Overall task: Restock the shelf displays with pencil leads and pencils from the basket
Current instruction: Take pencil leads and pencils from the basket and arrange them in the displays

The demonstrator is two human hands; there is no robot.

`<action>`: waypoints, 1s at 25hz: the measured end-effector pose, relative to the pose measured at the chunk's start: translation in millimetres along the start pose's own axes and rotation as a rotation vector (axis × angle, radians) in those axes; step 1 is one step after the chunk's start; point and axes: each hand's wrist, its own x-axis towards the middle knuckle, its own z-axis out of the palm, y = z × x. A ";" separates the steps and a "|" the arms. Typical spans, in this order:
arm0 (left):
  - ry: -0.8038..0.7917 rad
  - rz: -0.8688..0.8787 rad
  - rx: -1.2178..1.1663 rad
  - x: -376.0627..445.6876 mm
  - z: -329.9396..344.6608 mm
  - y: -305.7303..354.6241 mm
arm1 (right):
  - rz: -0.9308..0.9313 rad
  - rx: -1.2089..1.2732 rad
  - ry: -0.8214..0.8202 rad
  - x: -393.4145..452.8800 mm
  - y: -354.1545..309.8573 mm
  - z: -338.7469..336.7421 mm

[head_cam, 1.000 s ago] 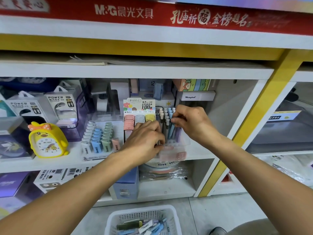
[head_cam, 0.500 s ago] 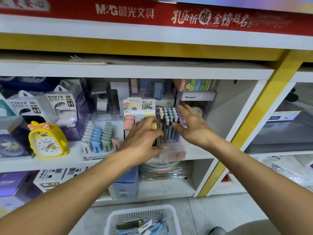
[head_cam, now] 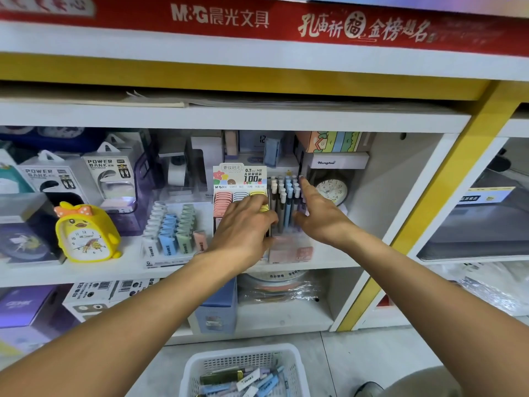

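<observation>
A clear pencil display [head_cam: 289, 247] on the middle shelf holds several upright pencils [head_cam: 284, 202] in grey, blue and lilac. To its left stands the pencil lead display [head_cam: 239, 181] with pink, white and yellow round lead cases. My left hand [head_cam: 246, 224] reaches in between the two displays, fingers spread over the yellow cases and the stand's left edge. My right hand [head_cam: 317, 213] lies flat against the right side of the pencils, index finger straight up by the lilac ones. A white basket [head_cam: 297, 365] on the floor holds several more pencils and packs.
A yellow duck alarm clock [head_cam: 86, 236] and power bank boxes [head_cam: 111, 176] sit at the left. A stand of small pastel cases [head_cam: 171, 230] is beside the lead display. A boxed clock [head_cam: 332, 190] stands behind my right hand. A yellow shelf post [head_cam: 446, 173] bounds the right.
My right hand let go of the pencil tops, opened and moved to the right side of the pencils. My left hand slid up from the stand's front toward the lead cases.
</observation>
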 end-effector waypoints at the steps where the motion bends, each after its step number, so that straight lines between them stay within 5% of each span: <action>1: -0.006 0.011 -0.020 -1.6 -1.6 -0.6 | 0.005 -0.055 0.043 -2.1 -1.5 0.9; 6: 0.092 0.174 -0.086 -34.3 -19.9 -6.6 | -0.393 -0.180 0.407 -33.2 -25.6 6.8; 9: -0.221 0.072 -0.062 -71.6 -17.0 -14.5 | -0.377 -0.096 0.172 -58.7 -41.7 34.2; 15: -0.912 -0.034 0.027 -139.9 46.4 -46.4 | -0.278 -0.421 -0.857 -99.7 -19.3 170.7; 17: -0.999 -0.054 0.048 -159.9 86.9 -51.7 | -0.195 -0.438 -0.928 -108.9 4.6 222.3; 25: -1.178 -0.110 -0.036 -246.1 230.6 -37.5 | 0.043 -0.397 -0.761 -148.7 126.6 328.1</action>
